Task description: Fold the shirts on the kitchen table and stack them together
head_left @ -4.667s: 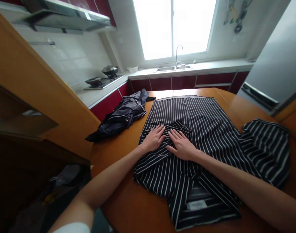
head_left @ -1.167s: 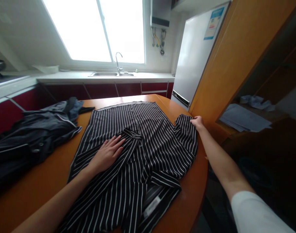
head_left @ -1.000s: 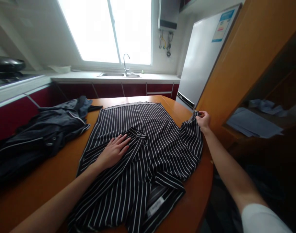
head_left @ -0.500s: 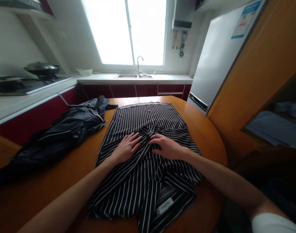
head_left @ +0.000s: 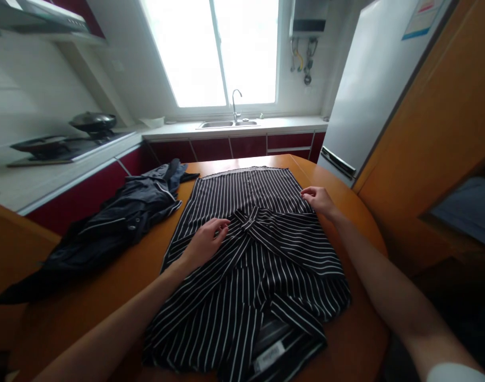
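Observation:
A black shirt with white stripes (head_left: pixel 222 193) lies spread over the wooden table, its collar and white label (head_left: pixel 269 356) towards me. The sleeves (head_left: pixel 294 233) are folded inward and cross at the middle. My left hand (head_left: pixel 207 241) is over the left sleeve near the crossing, fingers loosely bent and thumb apart, with nothing in it. At the shirt's right edge, beyond the right sleeve, is my right hand (head_left: pixel 319 200). Its fingers are slightly curled and the fingertips are close to the fabric; whether they touch it is unclear.
On the table's left side lies a dark jacket (head_left: pixel 107 225) in a loose heap. The round wooden table (head_left: pixel 356 233) curves off at the right, near a fridge (head_left: pixel 357 85). Behind it are a counter with a sink (head_left: pixel 216 125) and a stove with a wok (head_left: pixel 92 123).
My right hand has moved from the crossed sleeves out to the shirt's right edge. My left hand's fingers have gone from flat to bent. The view has shifted slightly.

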The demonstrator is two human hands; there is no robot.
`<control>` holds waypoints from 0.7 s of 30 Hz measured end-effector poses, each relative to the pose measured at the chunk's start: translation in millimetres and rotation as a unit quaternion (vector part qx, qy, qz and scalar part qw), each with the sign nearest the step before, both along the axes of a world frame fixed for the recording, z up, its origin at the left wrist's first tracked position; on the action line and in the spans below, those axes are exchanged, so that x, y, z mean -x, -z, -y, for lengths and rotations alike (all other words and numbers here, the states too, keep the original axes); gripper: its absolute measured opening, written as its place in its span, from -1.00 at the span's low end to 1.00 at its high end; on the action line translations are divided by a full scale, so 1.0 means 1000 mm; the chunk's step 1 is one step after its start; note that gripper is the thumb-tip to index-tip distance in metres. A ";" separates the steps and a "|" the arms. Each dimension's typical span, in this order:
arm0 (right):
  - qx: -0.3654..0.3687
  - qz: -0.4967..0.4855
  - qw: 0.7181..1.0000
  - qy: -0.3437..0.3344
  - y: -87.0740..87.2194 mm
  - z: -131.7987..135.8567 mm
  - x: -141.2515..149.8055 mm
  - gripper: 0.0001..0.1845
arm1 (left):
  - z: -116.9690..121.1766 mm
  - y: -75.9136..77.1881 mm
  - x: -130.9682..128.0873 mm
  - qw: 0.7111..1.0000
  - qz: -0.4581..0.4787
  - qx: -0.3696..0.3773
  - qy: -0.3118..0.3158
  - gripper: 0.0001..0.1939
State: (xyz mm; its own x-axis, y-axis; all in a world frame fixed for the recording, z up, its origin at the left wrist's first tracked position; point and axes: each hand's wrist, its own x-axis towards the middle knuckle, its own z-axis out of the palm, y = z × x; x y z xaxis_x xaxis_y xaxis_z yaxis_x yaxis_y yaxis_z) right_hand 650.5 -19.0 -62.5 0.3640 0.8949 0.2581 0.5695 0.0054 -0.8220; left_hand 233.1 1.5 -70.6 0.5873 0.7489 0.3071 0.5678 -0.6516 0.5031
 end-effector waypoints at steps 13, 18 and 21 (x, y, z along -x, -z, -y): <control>0.081 0.077 0.993 0.046 0.037 -0.006 -0.011 -0.82 | -0.039 -0.010 -0.083 0.979 -0.023 0.191 -0.062 -0.46; 0.102 0.121 0.985 0.064 0.033 -0.004 -0.005 -0.82 | -0.049 -0.021 -0.076 0.992 0.039 0.117 -0.004 -0.49; 0.111 0.148 0.980 0.068 0.032 -0.002 0.001 -0.81 | -0.052 -0.021 -0.072 0.993 0.055 0.103 0.005 -0.53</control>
State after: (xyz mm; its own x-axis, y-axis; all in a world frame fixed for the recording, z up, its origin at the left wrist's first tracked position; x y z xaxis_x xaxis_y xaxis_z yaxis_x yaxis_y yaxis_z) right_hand 649.3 -16.9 -94.5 0.4226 0.8892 0.1752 0.7664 -0.2475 -0.5928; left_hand 304.8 53.3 -49.4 0.5667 0.7964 0.2112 0.4951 -0.5340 0.6854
